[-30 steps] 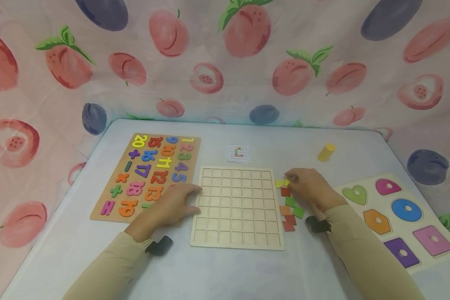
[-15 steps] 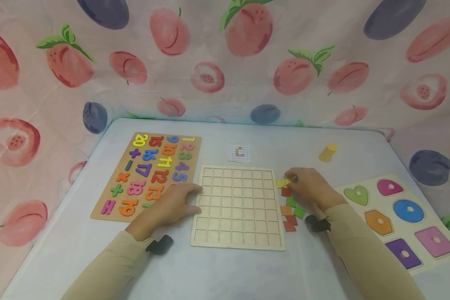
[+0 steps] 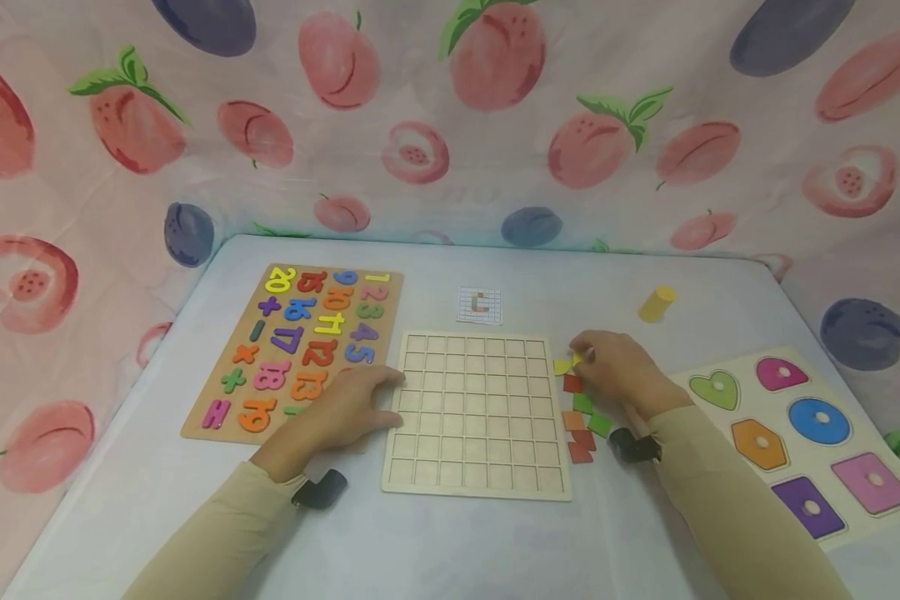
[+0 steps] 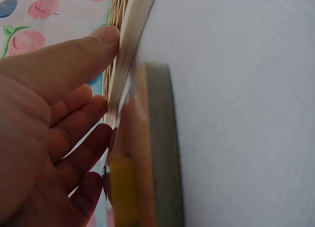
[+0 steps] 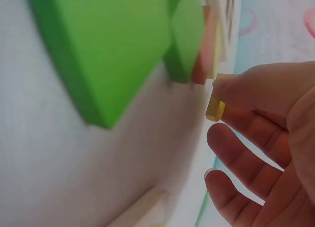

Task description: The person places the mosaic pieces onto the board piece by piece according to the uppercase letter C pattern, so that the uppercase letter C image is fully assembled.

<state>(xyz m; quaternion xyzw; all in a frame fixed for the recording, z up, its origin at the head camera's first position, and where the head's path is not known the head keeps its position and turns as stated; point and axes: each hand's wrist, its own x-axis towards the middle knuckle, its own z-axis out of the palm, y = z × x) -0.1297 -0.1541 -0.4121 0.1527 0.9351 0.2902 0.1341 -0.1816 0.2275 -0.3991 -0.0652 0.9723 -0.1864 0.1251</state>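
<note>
In the head view a pale wooden grid board (image 3: 476, 415) lies in the middle of the table. My left hand (image 3: 351, 407) rests at its left edge; the thumb and fingertips touch the rim, as the left wrist view also shows. On the other side my right hand (image 3: 617, 372) pinches a small yellow tile (image 5: 215, 105) between thumb and forefinger. Beside the board's right edge lie another yellow tile (image 3: 562, 367), a red tile (image 3: 572, 383), two green tiles (image 3: 600, 425), an orange tile (image 3: 573, 421) and two reddish pieces (image 3: 581, 452).
A number board (image 3: 292, 354) lies at the left, partly under my left hand. Behind the grid board is a small printed pattern card (image 3: 480, 306). A yellow cylinder (image 3: 656, 304) stands at the back right, and a knobbed shape puzzle (image 3: 795, 446) lies at the right.
The yellow tile in my right hand has tipped up slightly and come a little away from the one beside it. My left hand stays where it was.
</note>
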